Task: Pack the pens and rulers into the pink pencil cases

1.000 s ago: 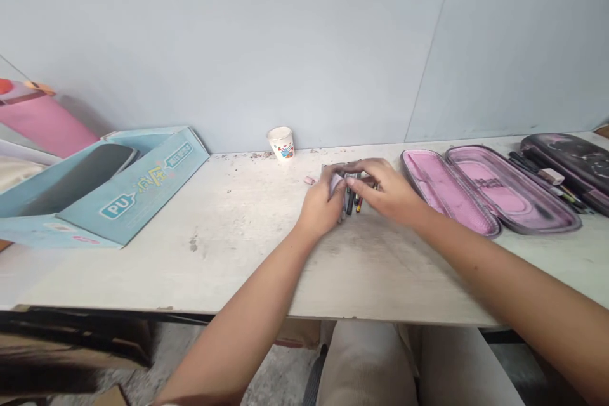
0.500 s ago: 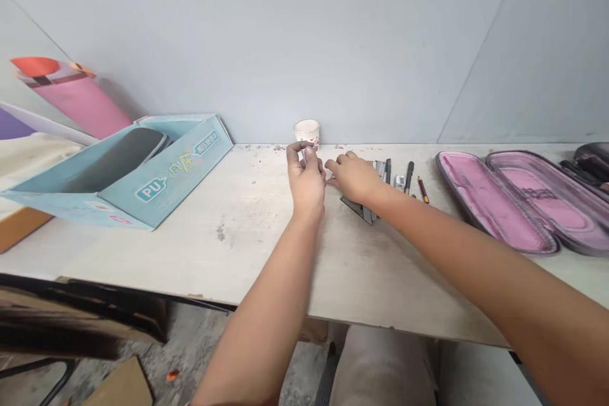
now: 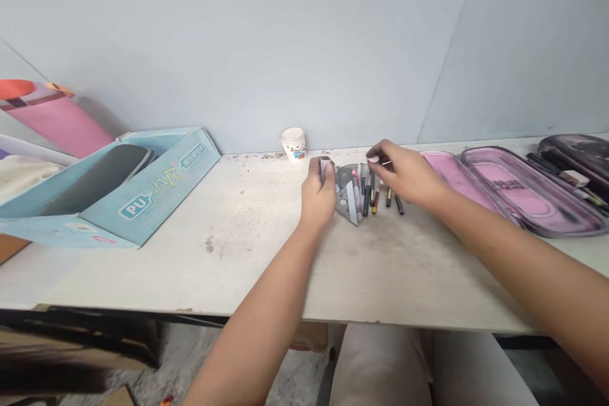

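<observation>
My left hand [image 3: 320,193] is closed around a small pale lilac block [image 3: 325,168] with a dark end, which looks like an eraser. Between the thumb and fingertips of my right hand [image 3: 404,171] is a small pale pinkish piece [image 3: 373,159], too small to name. Dark see-through set squares [image 3: 343,203] lie on the table beside my left hand. On and beside them are several pens and pencils, among them a pink-topped pen [image 3: 356,187], a black pen [image 3: 366,200] and a dark red pencil [image 3: 375,202]. My right hand hovers over their far ends.
A paper cup [image 3: 293,144] stands against the wall. On the left is a light-blue box [image 3: 157,193] with a dark case [image 3: 102,177] inside. An opened pink pencil case [image 3: 511,187] lies right, partly behind my right forearm, near another dark case [image 3: 575,155] holding pens.
My hands have come apart; the right one has moved right, over the pens, holding a small pale piece. The left hand now sits beside the set squares. The view has shifted slightly.
</observation>
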The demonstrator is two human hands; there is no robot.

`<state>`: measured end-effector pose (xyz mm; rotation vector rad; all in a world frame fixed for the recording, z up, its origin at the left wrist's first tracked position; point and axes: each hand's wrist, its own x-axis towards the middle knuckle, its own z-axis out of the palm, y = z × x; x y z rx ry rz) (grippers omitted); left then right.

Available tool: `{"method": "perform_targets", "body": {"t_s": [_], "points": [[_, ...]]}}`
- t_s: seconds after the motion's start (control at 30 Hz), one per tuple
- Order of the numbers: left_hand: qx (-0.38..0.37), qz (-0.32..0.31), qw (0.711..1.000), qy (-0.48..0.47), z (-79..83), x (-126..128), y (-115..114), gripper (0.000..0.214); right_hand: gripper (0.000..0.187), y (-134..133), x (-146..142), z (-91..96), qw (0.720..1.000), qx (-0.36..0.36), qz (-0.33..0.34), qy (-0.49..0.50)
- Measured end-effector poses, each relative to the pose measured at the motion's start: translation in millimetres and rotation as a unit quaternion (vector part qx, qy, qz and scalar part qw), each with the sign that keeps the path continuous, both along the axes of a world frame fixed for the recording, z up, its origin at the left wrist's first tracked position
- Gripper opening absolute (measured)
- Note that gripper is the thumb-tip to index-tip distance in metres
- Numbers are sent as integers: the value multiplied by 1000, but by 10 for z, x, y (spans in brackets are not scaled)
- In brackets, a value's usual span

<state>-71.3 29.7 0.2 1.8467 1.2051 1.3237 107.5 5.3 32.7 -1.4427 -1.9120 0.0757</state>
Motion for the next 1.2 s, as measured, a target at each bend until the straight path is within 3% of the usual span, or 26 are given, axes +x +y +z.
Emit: {"method": "perform_targets", "body": {"t_s": [0.23, 0.5, 0.67, 0.87, 1.2], "points": [[35, -46, 984, 170, 71, 140, -155, 33, 20, -282, 536, -244, 969, 42, -46, 240], [53, -65, 964, 251, 309, 729, -265, 33, 21, -344, 587, -200, 937, 136, -69, 313], [54, -86, 960, 260, 244, 969, -296, 32, 23, -360, 566, -194, 908, 143, -70, 388], [37, -116, 962, 246, 100, 902, -363, 28, 22, -392, 452, -215, 914, 104, -12, 391], [-1, -127, 976, 177, 63, 875, -416, 27, 17, -419, 409, -276, 936, 62, 6, 346]]}}
